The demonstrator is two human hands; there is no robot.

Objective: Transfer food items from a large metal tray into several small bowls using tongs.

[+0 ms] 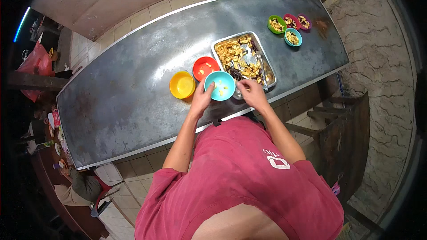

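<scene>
My left hand (202,98) grips the left rim of a turquoise bowl (227,79), with the thumb over its inside. A few pale yellow pieces of food lie at the bottom of this bowl. Just to its right, my right hand (252,94) has its fingers curled by the near edge of a metal tray (272,73); whether they pinch anything is unclear. Sliced yellow and dark food pieces (230,52) spread over the tray, and metal tongs (262,70) lie along its right side. Under my right hand, a shiny clear or metal object (238,94) is mostly hidden.
Beside the turquoise bowl stand a red bowl (204,66) holding a few pieces and a yellow bowl (182,85). Several small filled bowls (276,24) cluster on the far right of the metal-topped table (126,106). A person (81,186) sits at lower left.
</scene>
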